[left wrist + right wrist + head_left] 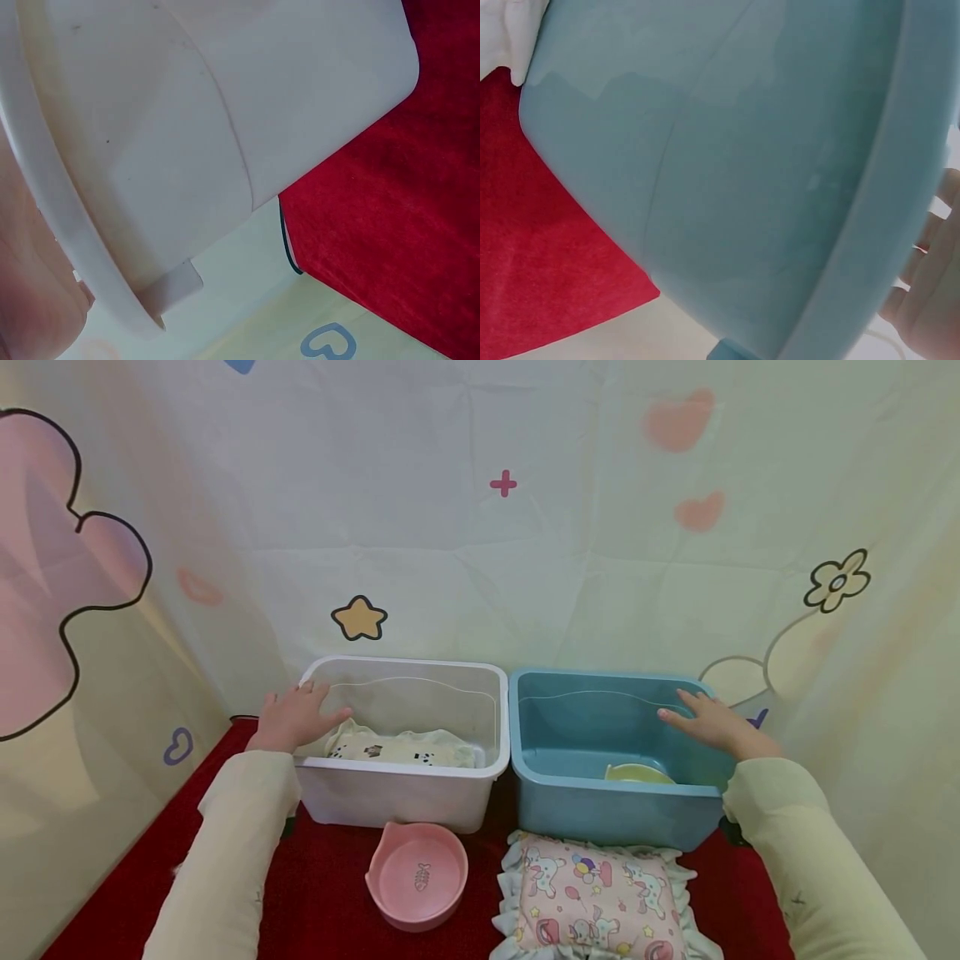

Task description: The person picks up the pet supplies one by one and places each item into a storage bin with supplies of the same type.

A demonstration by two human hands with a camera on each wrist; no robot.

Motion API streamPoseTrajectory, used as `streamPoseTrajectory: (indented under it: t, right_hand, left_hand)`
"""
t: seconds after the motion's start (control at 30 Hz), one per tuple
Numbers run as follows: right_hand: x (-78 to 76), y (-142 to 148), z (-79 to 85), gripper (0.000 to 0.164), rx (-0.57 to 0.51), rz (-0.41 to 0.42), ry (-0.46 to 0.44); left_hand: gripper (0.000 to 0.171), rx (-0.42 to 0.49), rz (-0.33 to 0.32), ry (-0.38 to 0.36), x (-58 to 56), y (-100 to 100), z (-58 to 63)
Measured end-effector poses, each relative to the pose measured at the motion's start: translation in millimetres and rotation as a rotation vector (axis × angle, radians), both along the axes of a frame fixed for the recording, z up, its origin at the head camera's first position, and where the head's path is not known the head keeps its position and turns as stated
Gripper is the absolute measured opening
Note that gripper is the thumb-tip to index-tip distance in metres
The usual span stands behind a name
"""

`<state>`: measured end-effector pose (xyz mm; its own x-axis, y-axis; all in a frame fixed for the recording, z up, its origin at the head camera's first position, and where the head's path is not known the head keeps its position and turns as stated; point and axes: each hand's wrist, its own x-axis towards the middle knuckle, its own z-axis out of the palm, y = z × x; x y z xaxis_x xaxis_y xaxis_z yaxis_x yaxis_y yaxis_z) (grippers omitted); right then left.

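My left hand is over the left end of a white plastic bin, fingers spread. In the left wrist view the bin's outer wall fills much of the picture, with part of the hand beyond the rim. A cream ruffled cushion with small animal prints lies inside. My right hand reaches over the right end of a blue bin, its fingers extended. Inside that bin a yellow-green dish shows partly above the front rim. Whether either hand touches its rim is unclear.
A pink cat-eared bowl with a fishbone print stands before the white bin. In front of the blue bin lies a pink cushion with a pale frill. Everything rests on red cloth; a printed curtain hangs behind.
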<state>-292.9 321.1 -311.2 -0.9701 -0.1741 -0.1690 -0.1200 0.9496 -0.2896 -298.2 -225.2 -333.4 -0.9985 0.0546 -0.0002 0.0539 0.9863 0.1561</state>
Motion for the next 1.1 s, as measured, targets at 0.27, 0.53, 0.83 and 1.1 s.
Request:
streamPoseTrajectory:
  t: [0.27, 0.53, 0.83, 1.1]
  right_hand:
    - [3.0, -2.1, -0.9, 0.087, -0.004, 0.018, 0.005]
    - [6.4, 0.4, -5.9, 0.082, -0.007, 0.044, 0.031]
    - [10.2, 0.2, -7.9, 0.078, -0.003, 0.06, 0.087]
    - [11.6, 0.9, -12.8, 0.078, 0.021, 0.068, 0.121]
  left_hand:
    - [0.074, 0.012, -0.019, -0.015, 3.0, -3.2, 3.2]
    - [0.072, 0.019, -0.025, -0.028, 3.1, -8.2, 0.3]
    - [0.072, 0.016, -0.04, -0.022, 3.1, -12.0, -3.1]
    - [0.075, 0.011, -0.059, -0.027, 5.4, -13.7, -1.9]
